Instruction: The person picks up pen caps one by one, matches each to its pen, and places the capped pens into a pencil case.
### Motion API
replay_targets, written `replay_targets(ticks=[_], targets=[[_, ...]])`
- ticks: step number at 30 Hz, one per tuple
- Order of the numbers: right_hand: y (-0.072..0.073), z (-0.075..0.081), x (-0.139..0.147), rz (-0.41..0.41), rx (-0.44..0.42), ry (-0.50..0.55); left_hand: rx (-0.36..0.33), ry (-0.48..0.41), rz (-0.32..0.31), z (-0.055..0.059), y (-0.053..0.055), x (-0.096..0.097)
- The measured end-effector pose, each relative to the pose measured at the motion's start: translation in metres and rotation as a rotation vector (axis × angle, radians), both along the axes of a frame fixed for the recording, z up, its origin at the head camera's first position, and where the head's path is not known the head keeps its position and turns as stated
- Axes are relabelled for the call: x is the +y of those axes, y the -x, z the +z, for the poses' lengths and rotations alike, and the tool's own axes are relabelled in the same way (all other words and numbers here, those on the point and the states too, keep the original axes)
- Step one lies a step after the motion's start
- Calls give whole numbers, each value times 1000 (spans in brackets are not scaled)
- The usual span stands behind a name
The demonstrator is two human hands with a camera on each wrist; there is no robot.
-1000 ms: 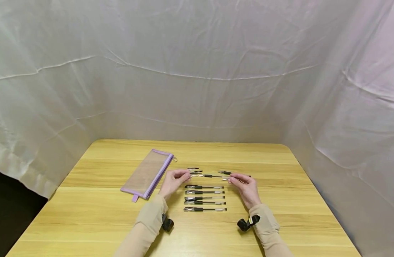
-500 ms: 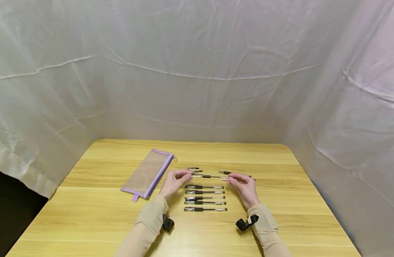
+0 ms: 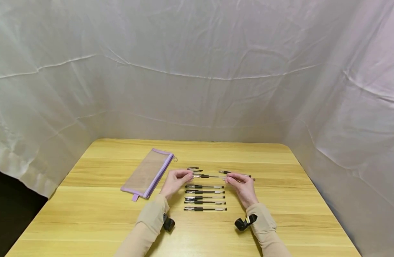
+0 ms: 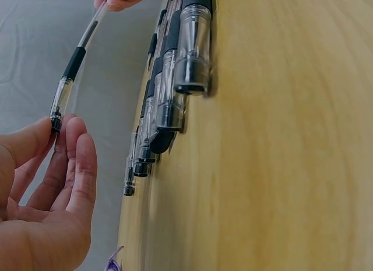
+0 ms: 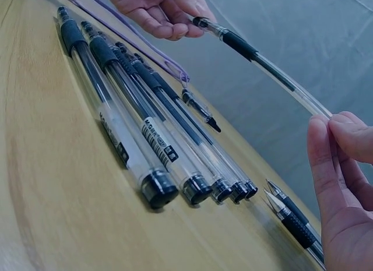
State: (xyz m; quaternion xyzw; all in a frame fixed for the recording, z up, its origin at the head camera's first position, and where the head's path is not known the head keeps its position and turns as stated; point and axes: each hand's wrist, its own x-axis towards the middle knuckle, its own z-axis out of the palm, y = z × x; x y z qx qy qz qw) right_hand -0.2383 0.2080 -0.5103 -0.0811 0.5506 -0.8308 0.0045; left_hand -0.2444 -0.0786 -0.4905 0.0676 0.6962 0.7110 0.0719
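Both hands hold one gel pen [image 3: 203, 176] up above the table, roughly level, with its clear cap [image 4: 60, 97] on the tip end. My left hand [image 3: 175, 182] pinches the dark end of that cap between thumb and fingers. The far end of the clear barrel is pinched by my right hand [image 3: 244, 188], thumb against forefinger. Below lie several capped gel pens [image 3: 204, 197] in a row, caps to the left. Two uncapped pens [image 5: 296, 229] lie under and beyond my right hand. Loose pen caps [image 3: 193, 168] lie beyond my left fingers, partly hidden.
A mesh zip pouch [image 3: 146, 171] with purple edging lies left of my left hand, its ring towards the back. The wooden table [image 3: 87, 221] ends at a pale curtain [image 3: 197, 100] on the back and sides.
My right hand has shifted slightly left with the pen, whose tip end has slid into the cap in my left hand. The left hand stays nearly still, as do the pens on the table.
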Motion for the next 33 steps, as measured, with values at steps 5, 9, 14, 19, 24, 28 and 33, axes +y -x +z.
replay_targets(ticks=[5,9,14,19,24,28,33], targets=[[-1,1,-1,7,6,-1,-13,-24,0,1,-2,-2],[0,0,-4,-8,2,-15,-33,-4,32,2,-3,-3],[1,-1,-5,-28,1,-32,-37,23,85,3,-4,-1],[2,-1,-5,-51,-11,-28,-19,9,106,2,-3,2],[3,-2,-7,-72,-22,-34,13,16,126,0,-4,3],[3,-2,-8,-88,-26,-56,30,39,134,1,-5,4],[4,-3,-9,-88,-33,-83,9,45,155,4,-5,6]])
